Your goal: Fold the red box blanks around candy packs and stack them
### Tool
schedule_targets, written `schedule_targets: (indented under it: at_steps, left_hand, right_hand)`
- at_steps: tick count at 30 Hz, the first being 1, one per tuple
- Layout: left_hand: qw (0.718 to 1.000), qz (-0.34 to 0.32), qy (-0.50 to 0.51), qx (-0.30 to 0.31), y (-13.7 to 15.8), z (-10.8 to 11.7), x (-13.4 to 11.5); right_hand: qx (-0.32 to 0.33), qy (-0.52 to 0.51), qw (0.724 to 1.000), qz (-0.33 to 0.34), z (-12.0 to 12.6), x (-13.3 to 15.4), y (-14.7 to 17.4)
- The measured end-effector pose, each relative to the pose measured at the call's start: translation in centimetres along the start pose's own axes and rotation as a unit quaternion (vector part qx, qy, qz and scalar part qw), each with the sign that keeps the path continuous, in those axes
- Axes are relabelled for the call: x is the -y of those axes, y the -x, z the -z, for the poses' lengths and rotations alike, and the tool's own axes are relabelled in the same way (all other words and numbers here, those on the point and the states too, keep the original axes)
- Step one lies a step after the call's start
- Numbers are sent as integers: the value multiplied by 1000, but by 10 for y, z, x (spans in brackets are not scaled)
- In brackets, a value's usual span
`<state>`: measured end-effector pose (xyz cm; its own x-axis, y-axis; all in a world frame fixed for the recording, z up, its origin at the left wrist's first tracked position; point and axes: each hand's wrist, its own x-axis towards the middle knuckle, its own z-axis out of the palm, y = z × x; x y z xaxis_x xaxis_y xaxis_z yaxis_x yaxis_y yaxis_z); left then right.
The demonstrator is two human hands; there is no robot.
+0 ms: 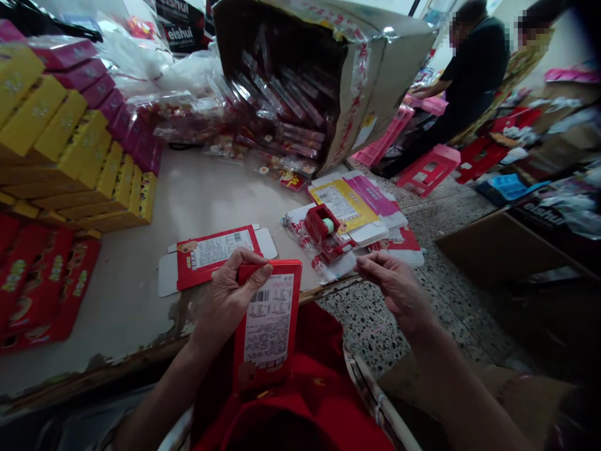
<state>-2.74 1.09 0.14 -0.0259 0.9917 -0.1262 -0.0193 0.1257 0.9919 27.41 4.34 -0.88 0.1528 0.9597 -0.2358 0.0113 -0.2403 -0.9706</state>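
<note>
My left hand (233,280) grips a red printed box (267,322) by its top end, thumb on the white label side. The box stands upright just past the table's front edge. My right hand (397,287) is raised to the right, fingertips pinched together; whatever is between them is too small to make out. Left of those fingertips lies a red tape dispenser (320,220) with a pale green roll, on a plastic bag (300,233). A flattened red carton (220,252) lies on the table behind my left hand.
Yellow boxes (89,163), magenta boxes (101,88) and red boxes (42,282) are stacked at left. A cardboard carton (370,81) lies tipped with clear packets (286,100) inside. Flat yellow cartons (350,203) lie at the table's right edge. A person (474,69) works beyond pink stools (429,168).
</note>
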Motion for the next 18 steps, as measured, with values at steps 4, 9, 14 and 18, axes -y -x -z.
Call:
schedule_targets:
  at_steps: [4, 9, 14, 18]
  left_hand:
    - [999, 25, 10, 37, -2, -13, -3]
    - [996, 17, -48, 66, -13, -26, -1]
    - [994, 29, -34, 104, -25, -32, 10]
    - [991, 28, -25, 129, -29, -34, 15]
  right_hand:
    - [7, -28, 999, -29, -3, -24, -6]
    - [-26, 106, 989, 96, 0, -39, -30]
    - [-43, 326, 933, 147, 32, -16, -29]
    - [92, 306, 923, 215, 28, 42, -10]
